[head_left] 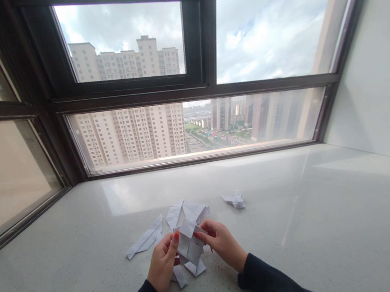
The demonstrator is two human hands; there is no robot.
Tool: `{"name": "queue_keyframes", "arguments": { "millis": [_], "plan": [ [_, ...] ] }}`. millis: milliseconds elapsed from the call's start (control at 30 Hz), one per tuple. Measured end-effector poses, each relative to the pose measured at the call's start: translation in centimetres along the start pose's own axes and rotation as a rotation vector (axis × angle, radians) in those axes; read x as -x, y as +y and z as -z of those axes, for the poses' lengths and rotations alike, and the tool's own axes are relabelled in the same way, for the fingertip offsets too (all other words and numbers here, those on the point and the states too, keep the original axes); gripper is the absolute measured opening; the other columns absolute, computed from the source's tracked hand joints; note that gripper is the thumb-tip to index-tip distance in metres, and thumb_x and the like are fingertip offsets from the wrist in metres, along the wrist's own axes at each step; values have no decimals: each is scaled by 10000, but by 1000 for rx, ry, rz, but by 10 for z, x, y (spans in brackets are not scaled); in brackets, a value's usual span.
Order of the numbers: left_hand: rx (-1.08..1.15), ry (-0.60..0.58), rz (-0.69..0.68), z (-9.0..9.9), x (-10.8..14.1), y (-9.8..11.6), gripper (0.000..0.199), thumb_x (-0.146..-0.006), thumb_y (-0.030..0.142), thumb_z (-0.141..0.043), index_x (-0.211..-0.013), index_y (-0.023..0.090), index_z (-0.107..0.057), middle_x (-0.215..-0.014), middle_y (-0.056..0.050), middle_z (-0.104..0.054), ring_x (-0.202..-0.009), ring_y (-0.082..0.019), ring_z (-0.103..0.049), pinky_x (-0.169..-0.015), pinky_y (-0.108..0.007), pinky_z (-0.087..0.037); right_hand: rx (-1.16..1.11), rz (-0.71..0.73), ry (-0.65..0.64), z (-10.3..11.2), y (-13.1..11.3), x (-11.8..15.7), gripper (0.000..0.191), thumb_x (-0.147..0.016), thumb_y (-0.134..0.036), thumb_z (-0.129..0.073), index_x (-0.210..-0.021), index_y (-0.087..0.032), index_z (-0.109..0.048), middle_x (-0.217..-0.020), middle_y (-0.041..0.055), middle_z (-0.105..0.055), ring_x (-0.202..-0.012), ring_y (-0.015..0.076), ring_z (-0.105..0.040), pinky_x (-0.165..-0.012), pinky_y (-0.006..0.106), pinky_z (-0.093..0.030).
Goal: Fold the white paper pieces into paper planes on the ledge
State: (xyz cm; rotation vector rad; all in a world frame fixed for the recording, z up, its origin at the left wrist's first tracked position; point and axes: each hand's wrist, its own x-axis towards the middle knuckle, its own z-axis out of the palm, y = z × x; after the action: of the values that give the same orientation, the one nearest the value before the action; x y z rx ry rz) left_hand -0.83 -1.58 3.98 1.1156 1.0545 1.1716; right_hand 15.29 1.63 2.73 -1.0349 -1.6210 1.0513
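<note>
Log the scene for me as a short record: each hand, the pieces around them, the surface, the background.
Left hand: grips the left side of the folded paper
Right hand: grips its right side
Left of the work: long paper strip
Beyond the hands: larger folded piece
Nearer the wearer: small folded piece, short strip
Off to the right: small paper bundle, set apart
Surface: pale speckled sill
Background: dark window frame, tall buildings outside
</note>
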Motion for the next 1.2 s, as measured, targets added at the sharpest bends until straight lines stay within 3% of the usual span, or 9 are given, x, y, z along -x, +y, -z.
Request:
{"name": "queue_keyframes", "arguments": {
  "millis": [200,400,733,1033,1200],
  "plan": [
    [-36,71,30,2,-3,-3,496,-595,592,-532,-811,150,-591,-498,60,-477,-467,-115,-510,-459,-232,-451,-36,-8,-17,-1,1,0,349,-668,-503,-555,-737,-162,-521,-531,-50,-434,-426,77,-355,-357,182,-272],
    [-23,76,9,1,-2,-2,477,-599,587,-531,-779,149,-585,-503,63,-467,-451,-103,-481,-453,-236,-442,-61,79,32,1,-6,1,347,-763,-495,-435,-700,-163,-513,-550,-31,-429,-467,91,-374,-394,195,-293],
    [-148,61,-43,1,-2,-2,443,-608,594,-512,-618,151,-524,-490,59,-429,-429,-81,-405,-370,-178,-342,274,257,44,1,-14,4,284,-783,-383,-472,-678,-151,-597,-605,14,-564,-543,123,-466,-505,223,-350],
    [-80,2,-24,-2,0,-2,459,-598,591,-529,-676,142,-588,-507,49,-459,-461,-92,-439,-421,-190,-382,340,249,70,1,-11,5,291,-788,-375,-465,-697,-145,-619,-611,26,-598,-527,123,-491,-491,215,-363],
    [-115,-53,-79,-1,-1,-6,432,-642,528,-540,-790,128,-614,-545,34,-491,-483,-90,-438,-440,-183,-380,338,235,79,1,-10,4,296,-783,-379,-468,-690,-145,-624,-605,25,-602,-521,122,-494,-486,215,-366]
  ]
}}
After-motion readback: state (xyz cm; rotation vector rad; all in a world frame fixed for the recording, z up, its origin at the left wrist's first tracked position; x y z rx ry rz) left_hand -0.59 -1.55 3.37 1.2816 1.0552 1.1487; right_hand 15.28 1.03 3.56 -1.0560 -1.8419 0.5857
